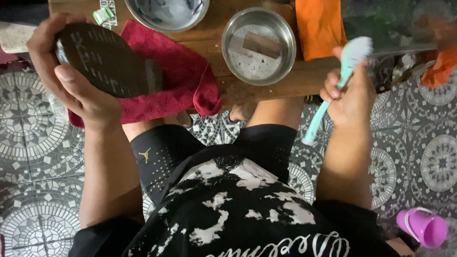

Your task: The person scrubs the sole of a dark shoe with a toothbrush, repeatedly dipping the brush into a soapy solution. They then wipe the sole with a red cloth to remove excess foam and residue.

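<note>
a: left hand (71, 81)?
b: closed around a dark shoe (107, 59), sole up, above the wooden table's (285, 83) front left corner, over a red cloth (176, 78) that hangs off the front edge.
a: right hand (350, 93)?
b: fist closed on a mint toothbrush (340, 78), bristles up, just off the front edge.
a: nearby?
b: steel bowl (258, 46) holding a brown bar, near the front edge between the hands; orange cloth (318, 26) beside it.

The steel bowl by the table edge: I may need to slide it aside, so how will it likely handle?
The steel bowl probably slides easily on the wooden table, its metal being smooth. It sits near the edge, so a push toward the person could tip it off. It holds sudsy water and a brown block, so it may slosh.
</note>
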